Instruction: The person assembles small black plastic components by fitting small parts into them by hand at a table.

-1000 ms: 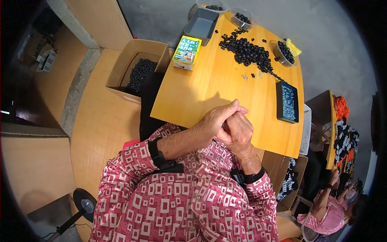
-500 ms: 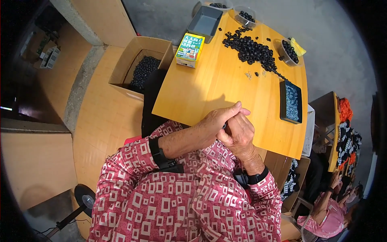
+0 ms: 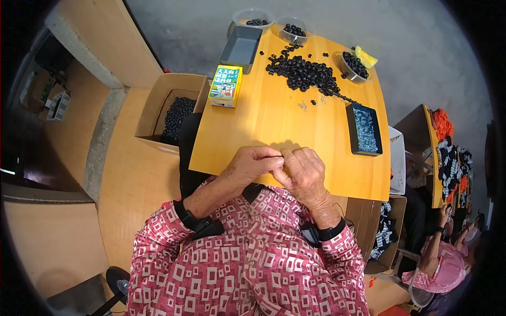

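Hidden: whatever sits between the fingertips is covered by the fingers; its kind, its long axis and which way it points cannot be told.
Left hand [image 3: 252, 166]: at the near edge of the table [image 3: 274, 126], fingers curled, tips pinched toward the right hand; whether they grip anything cannot be told.
Right hand [image 3: 304, 174]: touching the left hand at the fingertips, fingers bent inward, knuckles up; grip also unclear.
Held thing: if any, it lies where the two sets of fingertips meet, above the table's near edge.
Rings [image 3: 303, 73]: a black heap at the table's far side, well apart from the hands, some loose ones scattered around it.
Tray [image 3: 363, 129]: dark, at the table's right edge, filled with small metal bits too small to make out.
Bowls [image 3: 353, 64]: at the table's far rim, holding black rings.
Carton [image 3: 225, 86]: small, green and yellow, at the table's left edge.
Box [image 3: 168, 110]: cardboard, left of the table, black pieces inside.
Cut off: another person [image 3: 443, 263] right of the table, only partly in view.
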A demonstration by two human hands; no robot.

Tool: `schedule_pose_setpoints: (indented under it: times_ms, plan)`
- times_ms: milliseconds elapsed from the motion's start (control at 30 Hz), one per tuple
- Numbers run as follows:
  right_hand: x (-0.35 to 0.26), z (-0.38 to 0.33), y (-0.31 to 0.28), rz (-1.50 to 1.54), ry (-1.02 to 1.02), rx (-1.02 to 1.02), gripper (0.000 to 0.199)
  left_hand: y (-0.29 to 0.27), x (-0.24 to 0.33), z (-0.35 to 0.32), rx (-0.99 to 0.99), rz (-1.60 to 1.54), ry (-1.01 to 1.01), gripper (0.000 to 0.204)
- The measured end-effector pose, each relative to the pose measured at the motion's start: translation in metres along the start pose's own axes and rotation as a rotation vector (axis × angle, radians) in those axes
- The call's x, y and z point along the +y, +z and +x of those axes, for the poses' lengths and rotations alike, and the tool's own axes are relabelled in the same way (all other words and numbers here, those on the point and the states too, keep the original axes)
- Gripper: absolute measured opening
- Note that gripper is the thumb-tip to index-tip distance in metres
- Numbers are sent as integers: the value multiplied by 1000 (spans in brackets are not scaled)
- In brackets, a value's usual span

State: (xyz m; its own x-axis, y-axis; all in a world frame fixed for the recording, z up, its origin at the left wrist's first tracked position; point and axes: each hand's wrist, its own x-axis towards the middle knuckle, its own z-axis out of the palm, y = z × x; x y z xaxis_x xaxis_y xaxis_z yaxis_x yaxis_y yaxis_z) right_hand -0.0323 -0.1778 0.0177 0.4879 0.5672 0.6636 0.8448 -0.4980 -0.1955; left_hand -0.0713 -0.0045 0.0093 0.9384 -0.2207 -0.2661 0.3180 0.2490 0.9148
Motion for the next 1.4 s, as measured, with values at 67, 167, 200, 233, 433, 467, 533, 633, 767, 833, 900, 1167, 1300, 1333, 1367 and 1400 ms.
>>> schedule_pose_setpoints:
  times_ms: [67, 167, 200, 233, 433, 467, 533, 633, 767, 833, 900, 1167, 1300, 1333, 1367, 1400]
  plan:
    - [-1, 0, 1, 12, 9, -14, 22, -3, -6, 0, 16, -67, 7, 26]
    - [1, 2, 1, 11, 15, -69, 21, -4, -8, 1, -4, -78, 23, 27]
    - [0, 2, 1, 12, 18, -58, 21, -3, -8, 0, -1, -80, 19, 27]
    - [1, 3, 1, 15, 19, -46, 20, -3, -7, 0, 1, -83, 23, 26]
    - [8, 6, -4, 57, -45, -130, 22, -3, -8, -2, 10, -98, 26, 27]
    - [9, 7, -3, 60, -45, -132, 22, -3, -7, -2, 1, -80, 21, 27]
    - [10, 8, -2, 38, -67, -175, 29, -2, -6, -2, 16, -60, 15, 28]
    - [12, 5, -1, 36, -81, -181, 28, -2, -6, -3, 57, 29, 28, 28]
    - [13, 5, -2, 63, -60, -169, 28, -8, -4, -6, 97, 191, -2, 26]
    - [13, 4, -3, 60, -64, -188, 28, -12, -5, -5, 42, 246, 40, 26]
    - [13, 2, -3, 51, -82, -195, 28, -13, -8, -3, -16, 301, 85, 25]
    - [9, -5, 2, 61, -130, -200, 25, -16, -20, -2, -28, 336, 184, 25]
    - [9, -8, 6, 73, -96, -151, 25, -12, -7, -4, -21, 327, 174, 28]
    - [9, -8, 8, 90, -68, -134, 23, -13, 1, -7, -6, 354, 128, 30]
    - [6, -7, 8, 93, -69, -135, 23, -14, 6, -8, 10, 382, 81, 31]
    - [2, -4, 7, 114, -59, -128, 21, -15, 3, -4, 13, 381, 81, 31]
